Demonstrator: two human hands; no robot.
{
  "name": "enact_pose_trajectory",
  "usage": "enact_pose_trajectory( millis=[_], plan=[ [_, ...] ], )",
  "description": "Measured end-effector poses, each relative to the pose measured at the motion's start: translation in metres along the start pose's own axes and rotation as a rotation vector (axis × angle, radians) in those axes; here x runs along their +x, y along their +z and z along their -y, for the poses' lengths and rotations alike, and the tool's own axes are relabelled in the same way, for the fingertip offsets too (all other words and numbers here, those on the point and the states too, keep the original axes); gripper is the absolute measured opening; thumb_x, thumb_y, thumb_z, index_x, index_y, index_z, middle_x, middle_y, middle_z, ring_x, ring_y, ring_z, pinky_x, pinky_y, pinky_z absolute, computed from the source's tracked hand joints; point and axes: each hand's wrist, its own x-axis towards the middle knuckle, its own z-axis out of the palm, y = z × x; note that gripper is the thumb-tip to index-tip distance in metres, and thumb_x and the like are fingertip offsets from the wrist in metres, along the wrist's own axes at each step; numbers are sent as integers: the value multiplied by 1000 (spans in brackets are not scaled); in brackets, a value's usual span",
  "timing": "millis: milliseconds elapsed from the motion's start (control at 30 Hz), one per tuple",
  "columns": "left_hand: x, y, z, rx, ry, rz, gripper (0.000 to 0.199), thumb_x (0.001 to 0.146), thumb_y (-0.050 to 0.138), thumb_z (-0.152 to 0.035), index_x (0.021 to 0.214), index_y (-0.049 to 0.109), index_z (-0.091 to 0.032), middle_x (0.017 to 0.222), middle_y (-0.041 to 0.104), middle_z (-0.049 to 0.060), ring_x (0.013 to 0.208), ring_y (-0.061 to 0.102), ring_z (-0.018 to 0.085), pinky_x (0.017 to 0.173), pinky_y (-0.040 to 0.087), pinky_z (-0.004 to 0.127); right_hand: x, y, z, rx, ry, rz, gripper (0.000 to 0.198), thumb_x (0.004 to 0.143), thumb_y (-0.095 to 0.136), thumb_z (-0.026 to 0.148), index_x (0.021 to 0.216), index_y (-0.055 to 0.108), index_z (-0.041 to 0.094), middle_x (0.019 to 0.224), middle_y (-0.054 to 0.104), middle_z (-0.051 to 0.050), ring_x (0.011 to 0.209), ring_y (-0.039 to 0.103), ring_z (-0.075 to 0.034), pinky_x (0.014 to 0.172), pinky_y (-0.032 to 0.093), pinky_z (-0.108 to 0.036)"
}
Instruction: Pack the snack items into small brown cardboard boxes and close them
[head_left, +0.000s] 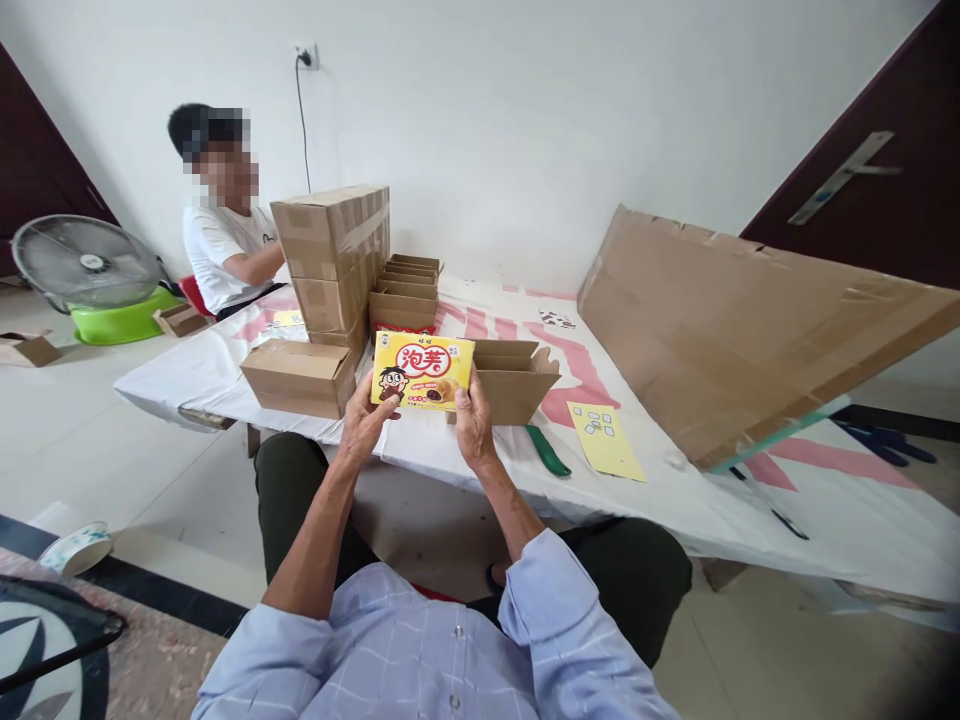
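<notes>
A yellow snack box (422, 370) with a cartoon figure and red-and-white lettering is held up over the table's front edge. My left hand (365, 412) grips its left side, the thumb lying across the lower front. On the opposite side, my right hand (474, 418) is closed round the lower right corner. Just behind my right hand stands an open cardboard box (514, 385) with its flaps up. To the left of my left hand lies a closed cardboard box (298, 378). A green curved handle (550, 452) rests right of my right hand.
Stacked taped cartons (330, 245) rise at left, beside a row of open boxes (405, 300). A large cardboard sheet (750, 330) leans at right. A yellow paper (606, 440) lies on the table. A person in a white shirt (225, 250) sits at far left, near a fan (91, 262).
</notes>
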Motion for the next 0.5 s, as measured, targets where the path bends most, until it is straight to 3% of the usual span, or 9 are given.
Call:
enact_pose_trajectory(
  millis=[367, 500],
  plan=[
    [1, 14, -30, -37, 96, 14, 66, 83, 87, -47, 140, 67, -20, 124, 78, 9, 103, 76, 24, 69, 67, 26, 10, -12, 20, 56, -175, -60, 70, 112, 46, 62, 174, 37, 30, 168, 55, -9, 152, 55, -32, 128, 45, -52],
    [-3, 12, -29, -19, 93, 7, 70, 84, 86, -51, 144, 66, -22, 127, 78, 10, 106, 76, 25, 72, 66, 27, 3, -11, 15, 45, -172, -70, 70, 113, 45, 60, 175, 34, 31, 169, 53, -9, 152, 55, -31, 128, 46, -50]
  ],
)
